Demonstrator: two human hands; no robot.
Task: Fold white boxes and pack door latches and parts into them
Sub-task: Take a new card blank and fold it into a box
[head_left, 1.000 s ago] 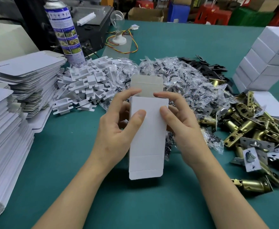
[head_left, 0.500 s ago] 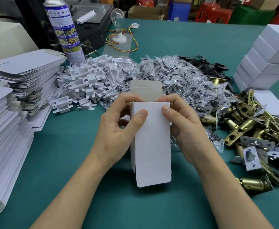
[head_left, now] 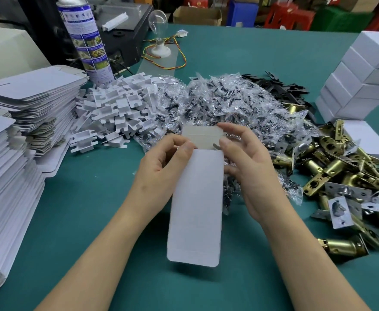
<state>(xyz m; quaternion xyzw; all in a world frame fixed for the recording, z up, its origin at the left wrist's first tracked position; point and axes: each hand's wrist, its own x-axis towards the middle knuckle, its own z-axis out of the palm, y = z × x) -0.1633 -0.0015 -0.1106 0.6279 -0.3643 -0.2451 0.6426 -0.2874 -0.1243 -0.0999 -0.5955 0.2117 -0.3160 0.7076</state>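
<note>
Across the green table (head_left: 71,221) we see tall stacks of flat box blanks (head_left: 9,176) along the left edge. A wide heap of clear parts bags (head_left: 217,104) lies in the middle. A pile of brass door latches (head_left: 341,171) sits to its right and a heap of white plastic pieces (head_left: 116,106) to its left. Folded white boxes (head_left: 363,81) are stacked at the far right. A spray can (head_left: 85,39) stands upright behind the blanks.

Over the table's near middle, both hands hold the white box (head_left: 196,203) lengthwise. Its top flap (head_left: 203,136) is open at the far end. The left hand (head_left: 159,173) pinches the box's upper left corner, with the thumb on the front face and the other fingers curled behind. The right hand (head_left: 249,167) pinches the upper right corner, with the thumb at the edge and the index fingertip on the flap's rim.
</note>
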